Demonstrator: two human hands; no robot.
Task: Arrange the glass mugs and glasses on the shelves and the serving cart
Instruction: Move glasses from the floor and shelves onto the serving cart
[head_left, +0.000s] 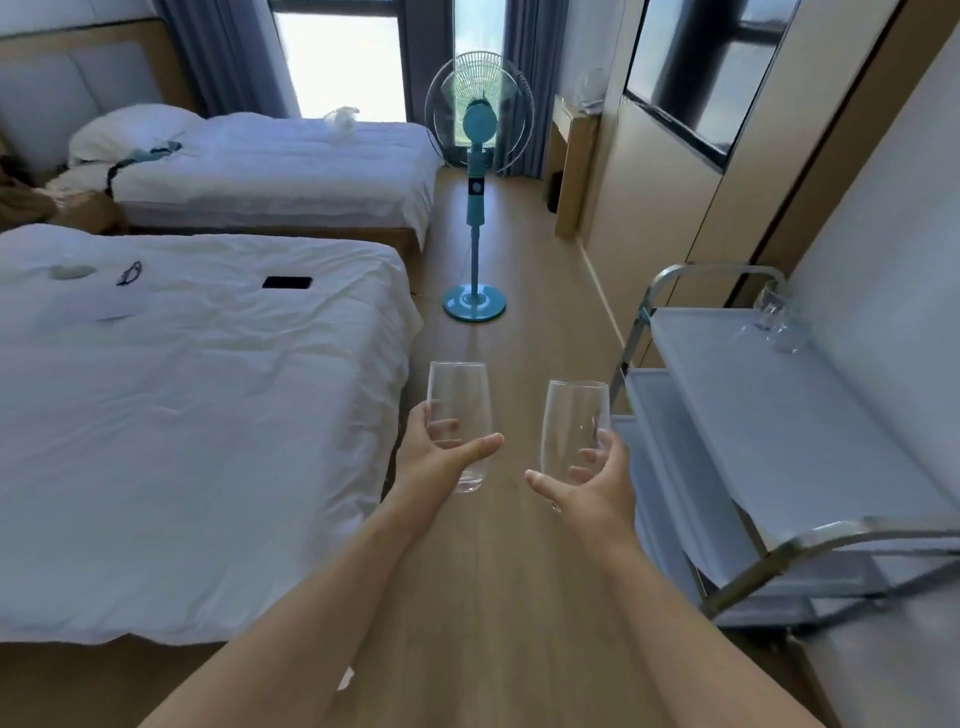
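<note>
Glass tumblers (458, 410) upright, gripped in both hands (436, 457).

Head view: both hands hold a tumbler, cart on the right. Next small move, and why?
Probably swing the right hand and its glass tumbler rightward over the serving cart's top tray and set it down upright. That tray is the nearest free surface, with only some glassware at its far corner. The left hand can hold its tumbler meanwhile.

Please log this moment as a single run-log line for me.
left hand: holds tall glass upright | right hand: holds second tall glass upright | serving cart: glassware at far corner
</note>
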